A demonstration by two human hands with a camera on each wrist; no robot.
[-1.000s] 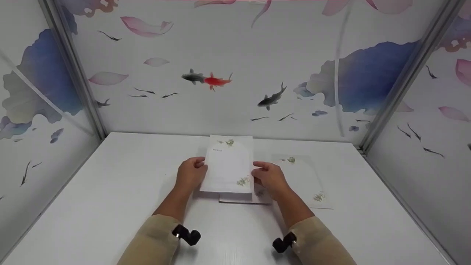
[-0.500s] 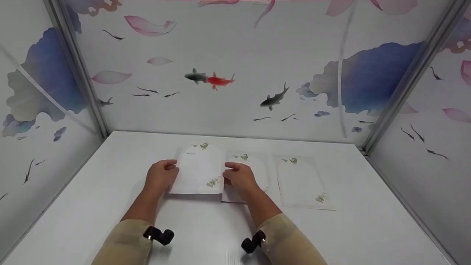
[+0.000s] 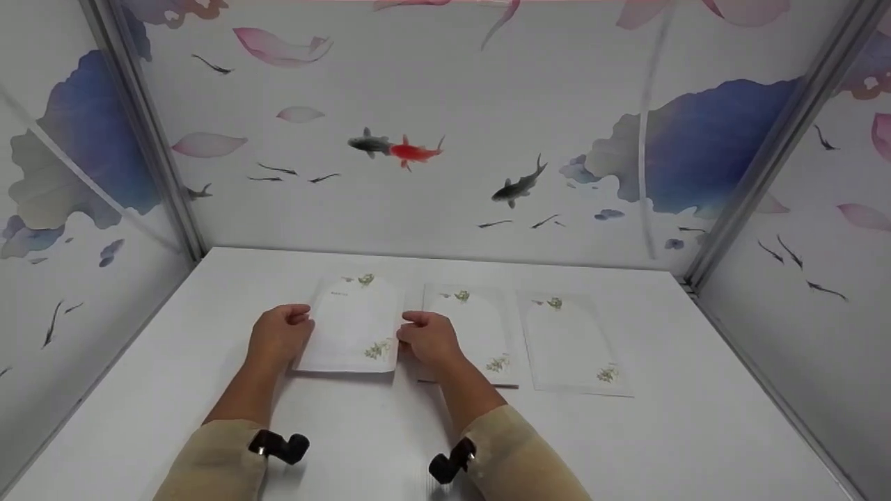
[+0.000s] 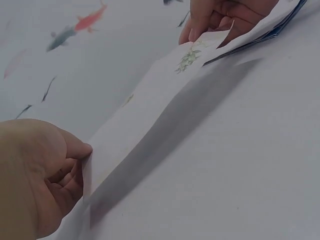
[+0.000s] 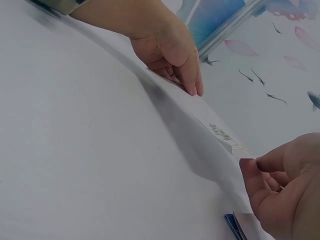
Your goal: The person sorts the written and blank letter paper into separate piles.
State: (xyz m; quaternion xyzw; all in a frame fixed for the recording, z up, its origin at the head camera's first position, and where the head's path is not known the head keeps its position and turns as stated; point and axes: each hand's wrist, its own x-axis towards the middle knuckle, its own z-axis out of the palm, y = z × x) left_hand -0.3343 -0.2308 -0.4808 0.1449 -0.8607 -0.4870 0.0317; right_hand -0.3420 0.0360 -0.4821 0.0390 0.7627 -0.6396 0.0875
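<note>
A white paper sheet (image 3: 348, 334) with small green plant prints is held by both hands at the left of the row. My left hand (image 3: 278, 337) pinches its left edge, thumb on top in the left wrist view. On the opposite edge, my right hand (image 3: 430, 341) pinches the sheet between thumb and fingers. The sheet's near edge is raised off the table, with a shadow beneath it in the left wrist view. Just right of it lies a stack of matching sheets (image 3: 480, 327), partly behind my right forearm; its blue lower edge (image 5: 231, 225) shows in the right wrist view.
Another printed sheet (image 3: 571, 341) lies flat on the white table (image 3: 668, 417), right of the stack. Panels with fish and petal prints (image 3: 445, 83) enclose the table at the back and both sides, joined by metal posts (image 3: 752, 160).
Both hands have carried the sheet leftward from above the stack and lowered it toward the table. The stack and the right-hand sheet are now more exposed.
</note>
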